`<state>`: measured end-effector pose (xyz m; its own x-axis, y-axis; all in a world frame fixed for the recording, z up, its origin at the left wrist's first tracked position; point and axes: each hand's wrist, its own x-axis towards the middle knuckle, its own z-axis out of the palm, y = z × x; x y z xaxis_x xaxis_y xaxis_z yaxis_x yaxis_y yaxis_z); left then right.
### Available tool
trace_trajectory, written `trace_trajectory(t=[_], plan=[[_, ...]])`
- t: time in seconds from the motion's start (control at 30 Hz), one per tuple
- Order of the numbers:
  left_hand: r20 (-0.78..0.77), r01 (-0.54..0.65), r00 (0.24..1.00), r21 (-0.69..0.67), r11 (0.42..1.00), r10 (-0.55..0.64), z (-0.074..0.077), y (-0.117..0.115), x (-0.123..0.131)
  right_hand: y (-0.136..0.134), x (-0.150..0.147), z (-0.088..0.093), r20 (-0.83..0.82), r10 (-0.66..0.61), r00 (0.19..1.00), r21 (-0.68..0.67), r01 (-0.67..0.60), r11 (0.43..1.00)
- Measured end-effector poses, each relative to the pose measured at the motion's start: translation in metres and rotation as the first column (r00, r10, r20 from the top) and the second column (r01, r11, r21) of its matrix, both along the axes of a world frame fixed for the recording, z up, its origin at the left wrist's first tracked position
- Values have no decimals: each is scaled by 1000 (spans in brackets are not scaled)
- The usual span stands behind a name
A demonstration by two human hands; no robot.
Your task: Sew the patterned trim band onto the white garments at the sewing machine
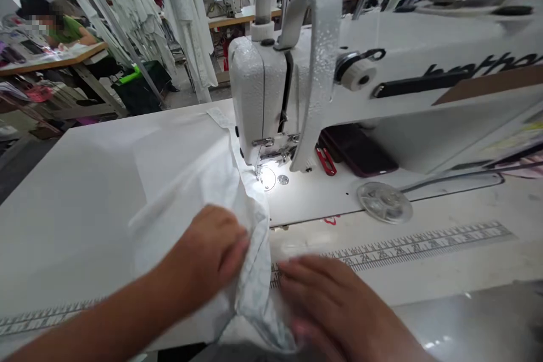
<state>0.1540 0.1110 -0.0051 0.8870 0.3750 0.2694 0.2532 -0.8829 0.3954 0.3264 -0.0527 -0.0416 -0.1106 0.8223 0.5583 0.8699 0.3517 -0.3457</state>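
Observation:
A long piece of white, faintly patterned fabric (199, 175) runs along the sewing machine bed, its right edge close to the lit needle and presser foot (258, 172). My left hand (216, 246) is closed on the fabric, thumb towards its folded seam edge. Just right of that folded strip is my right hand (326, 300), blurred, fingers stretched out over the table and the thumb close to the cloth. Whether the thumb touches the fabric I cannot tell. The white sewing machine (271, 85) stands beyond both hands. The fabric's near end bunches at the table's front edge.
Right of the needle lie red thread snips (326, 161), a dark phone (360, 150) and a clear plastic bobbin-like disc (384, 202). A printed ruler strip (399, 250) crosses the table front. Hanging garments (186, 17) and a person (70, 28) at another table are behind.

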Motion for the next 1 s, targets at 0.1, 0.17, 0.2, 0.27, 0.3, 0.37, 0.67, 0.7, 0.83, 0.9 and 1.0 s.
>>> trace_trajectory(t=[0.1, 0.17, 0.2, 0.27, 0.3, 0.37, 0.67, 0.7, 0.83, 0.9, 1.0], plan=[[-17, -38, 999, -256, 966, 34, 5, -53, -22, -25, -30, -20, -25, -135, 991, 123, 137, 983], [-8, -66, 998, -389, 919, 68, 8, -69, -24, -29, -46, -20, -94, -159, 983, 59, 165, 984], [-6, -89, 995, -468, 880, 97, 9, -71, -22, -29, -51, -15, -165, -123, 979, 20, 128, 992], [-14, -170, 976, -672, 720, 218, 12, -69, -15, -31, -57, 0, -384, -16, 923, -63, -9, 998], [-31, -209, 954, -782, 588, 298, 14, -67, -11, -33, -59, 9, -509, 24, 860, -111, -93, 990], [-103, -243, 893, -930, 276, 438, 19, -62, -4, -40, -60, 22, -727, 5, 686, -229, -250, 941], [-164, -278, 886, -936, 215, 435, 28, -57, 13, -50, -76, 10, -822, 18, 569, -236, -371, 898], [-154, -318, 873, -899, 301, 462, 26, -52, 14, -48, -77, 8, -797, 30, 603, -230, -348, 909], [-195, -436, 841, -797, 419, 504, 17, -31, 21, -47, -75, 5, -749, 39, 661, -268, -356, 895], [-217, -456, 833, -790, 410, 508, 16, -26, 23, -47, -72, 7, -742, 48, 668, -267, -361, 893], [-237, -452, 848, -791, 412, 474, 18, -26, 26, -46, -67, 6, -724, 73, 686, -247, -356, 901]])
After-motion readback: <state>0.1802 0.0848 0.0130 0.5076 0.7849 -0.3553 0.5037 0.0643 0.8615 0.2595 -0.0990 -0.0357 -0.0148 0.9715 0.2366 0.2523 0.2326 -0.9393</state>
